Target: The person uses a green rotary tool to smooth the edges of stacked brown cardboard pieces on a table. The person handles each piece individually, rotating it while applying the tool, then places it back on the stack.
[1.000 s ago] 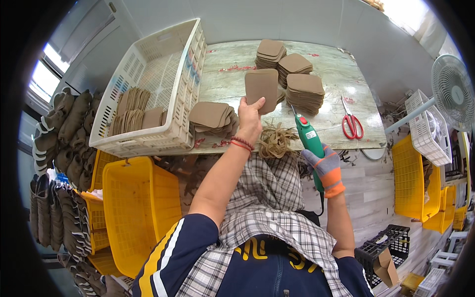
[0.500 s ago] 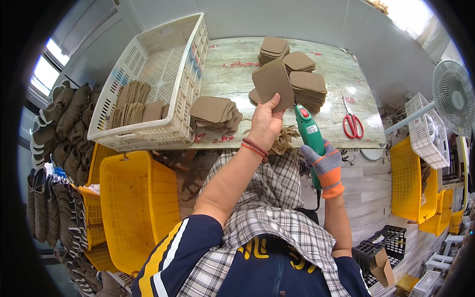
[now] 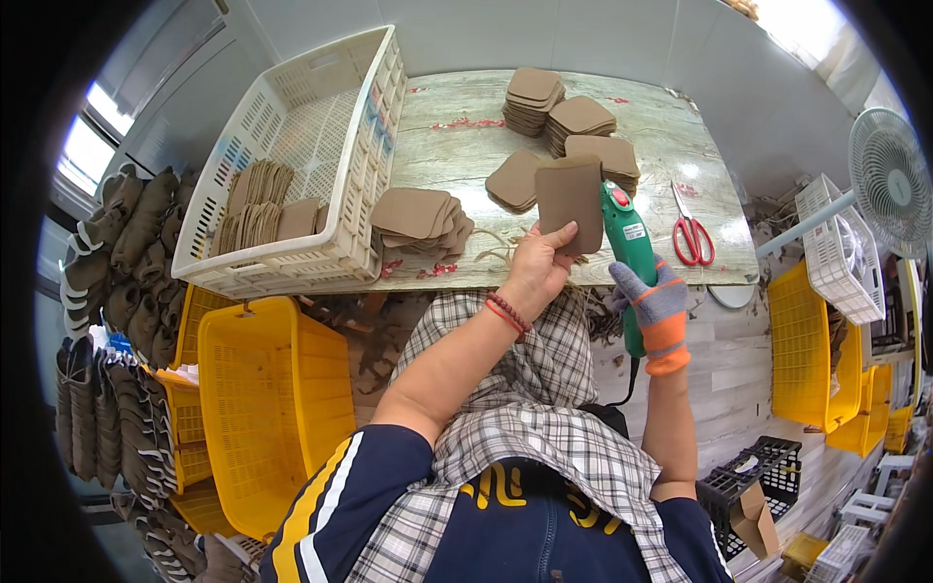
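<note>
With 12 straight ahead of the person: the white crate (image 3: 282, 272) sits at about 10-11 o'clock, brown pads standing in it. At 11 there's a messy pile of pads (image 3: 416, 214) beside it, then a smaller pile (image 3: 510, 183) near 12.

Left hand (image 3: 539, 269) is bare, at 12, pinching one brown pad (image 3: 569, 199) by its near corner, thumb on top; the fingers behind are hidden, so can't tell how they're spread. Stacks (image 3: 583, 117) sit beyond it.

Toward 1, the right hand (image 3: 659, 311), gloved, is wrapped around a green handheld tool (image 3: 632, 243), its tip right by the pad's right edge. Can't tell if they're touching. Red-handled scissors (image 3: 694, 241) lie further right at 1.

IMO, keep that bare thumb well clear of the tip, hold the pad steady and run the tool lightly, evenly along the edge.
</note>
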`<move>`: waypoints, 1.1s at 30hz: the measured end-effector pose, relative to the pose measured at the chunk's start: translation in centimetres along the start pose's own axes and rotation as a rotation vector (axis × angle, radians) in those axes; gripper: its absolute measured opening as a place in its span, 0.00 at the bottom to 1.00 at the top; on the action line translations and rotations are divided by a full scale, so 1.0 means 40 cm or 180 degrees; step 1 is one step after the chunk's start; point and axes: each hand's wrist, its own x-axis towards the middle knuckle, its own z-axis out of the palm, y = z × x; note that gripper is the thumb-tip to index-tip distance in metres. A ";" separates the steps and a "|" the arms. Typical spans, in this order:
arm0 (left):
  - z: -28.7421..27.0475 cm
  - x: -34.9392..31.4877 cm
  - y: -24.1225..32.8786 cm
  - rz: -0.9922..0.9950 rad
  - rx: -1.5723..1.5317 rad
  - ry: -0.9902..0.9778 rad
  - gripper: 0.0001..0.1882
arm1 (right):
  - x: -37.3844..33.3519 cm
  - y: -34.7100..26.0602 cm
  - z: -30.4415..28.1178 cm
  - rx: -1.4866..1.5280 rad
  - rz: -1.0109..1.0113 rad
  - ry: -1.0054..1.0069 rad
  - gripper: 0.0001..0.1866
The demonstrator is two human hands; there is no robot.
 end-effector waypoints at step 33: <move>-0.091 -0.026 0.192 -0.0966 0.3077 -0.0532 0.24 | -0.049 0.008 -0.069 -0.0532 0.0419 -0.0708 0.25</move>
